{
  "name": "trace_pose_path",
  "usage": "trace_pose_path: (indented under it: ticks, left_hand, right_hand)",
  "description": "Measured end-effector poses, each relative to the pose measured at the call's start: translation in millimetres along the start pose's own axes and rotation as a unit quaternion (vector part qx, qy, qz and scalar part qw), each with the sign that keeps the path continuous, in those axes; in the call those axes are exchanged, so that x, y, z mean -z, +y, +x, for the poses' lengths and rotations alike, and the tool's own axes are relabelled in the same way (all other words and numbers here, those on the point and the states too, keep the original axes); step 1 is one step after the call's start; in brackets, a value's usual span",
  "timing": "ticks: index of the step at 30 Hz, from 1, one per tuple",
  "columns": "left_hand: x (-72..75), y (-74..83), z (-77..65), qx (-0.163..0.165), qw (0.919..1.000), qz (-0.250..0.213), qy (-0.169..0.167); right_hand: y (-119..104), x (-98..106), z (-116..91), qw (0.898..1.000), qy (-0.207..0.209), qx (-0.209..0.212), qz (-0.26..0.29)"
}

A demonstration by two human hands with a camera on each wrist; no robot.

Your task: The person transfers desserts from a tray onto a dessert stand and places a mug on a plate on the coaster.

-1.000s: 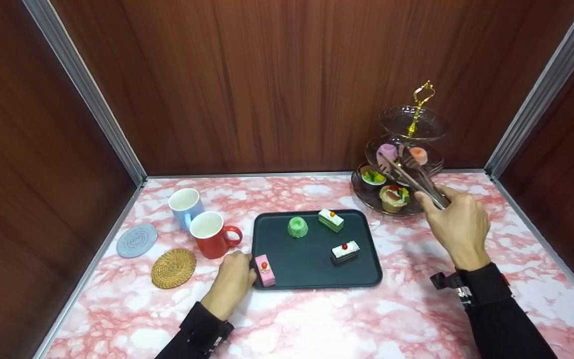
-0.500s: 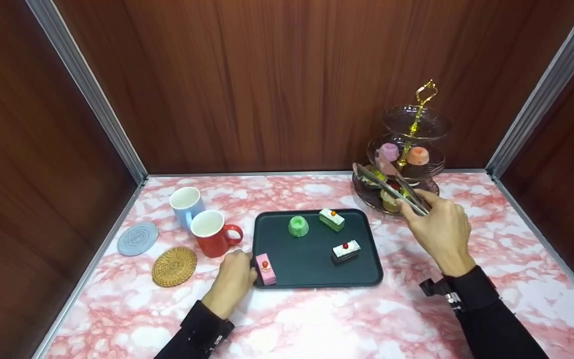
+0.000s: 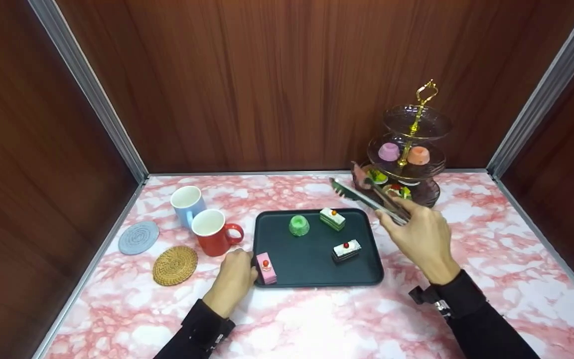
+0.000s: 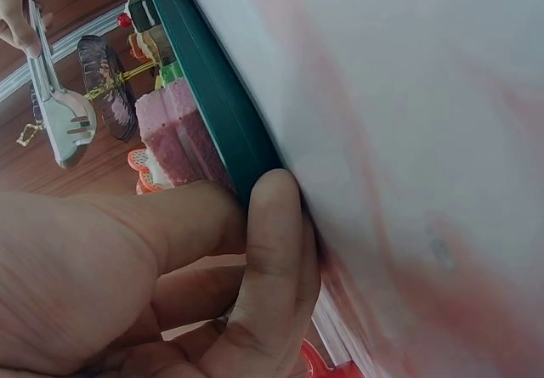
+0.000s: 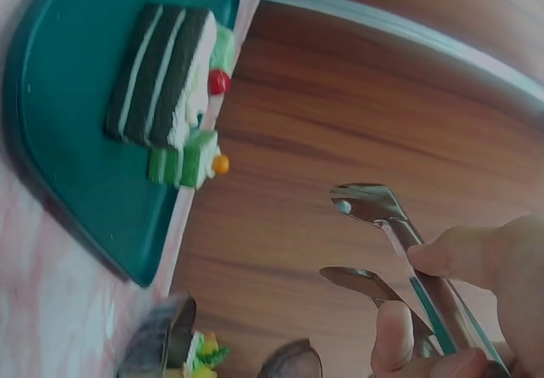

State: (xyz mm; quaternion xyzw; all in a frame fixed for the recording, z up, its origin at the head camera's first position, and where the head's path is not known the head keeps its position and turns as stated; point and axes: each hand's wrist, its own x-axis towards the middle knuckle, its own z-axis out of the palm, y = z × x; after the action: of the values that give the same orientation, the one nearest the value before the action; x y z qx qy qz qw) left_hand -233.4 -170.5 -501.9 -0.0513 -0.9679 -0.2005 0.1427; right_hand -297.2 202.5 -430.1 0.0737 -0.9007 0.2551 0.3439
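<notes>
My left hand (image 3: 232, 279) pinches the left rim of the dark green tray (image 3: 302, 267) between thumb and fingers. A pink cake slice (image 4: 178, 132) lies on the tray close by those fingers. On the same tray are a green jelly-like cake (image 3: 299, 226), a green layered slice (image 3: 332, 219) and a dark layered slice (image 3: 347, 251). My right hand (image 3: 421, 239) grips metal tongs (image 3: 366, 200) above the table, between the tray and the tiered stand (image 3: 406, 174). The tongs' ends are spread apart, with nothing between them in the right wrist view (image 5: 374, 204).
Purple (image 3: 389, 152) and orange cakes (image 3: 419, 155) sit on the stand's middle tier, with fruit-topped cups (image 3: 376, 175) below. Left of the tray stand a red mug (image 3: 213, 239) and a blue mug (image 3: 187, 202). A woven coaster (image 3: 175, 266) and a grey coaster (image 3: 138, 238) lie farther left.
My right hand has drawn the tongs away from the stand, leftward and nearer to the tray. The left hand stays at the tray's rim, and the cakes keep their places.
</notes>
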Motion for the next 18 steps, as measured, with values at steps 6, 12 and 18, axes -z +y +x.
trace_pose_path:
  ticks: [6,12,18]
  left_hand:
    - [0.4,-0.1,0.2,0.001,1.0,-0.002,-0.002]
    - [0.1,-0.2,0.6,0.001,1.0,-0.003,-0.004]
    - [-0.1,0.2,0.6,0.012,0.9998,-0.003,-0.014]
  right_hand:
    - [-12,-8,-9,0.999,-0.022,0.024,-0.006]
    - [-19,-16,-17,0.998,-0.039,0.041,-0.024]
    - [-24,-25,-24,0.996,-0.064,0.057,-0.021]
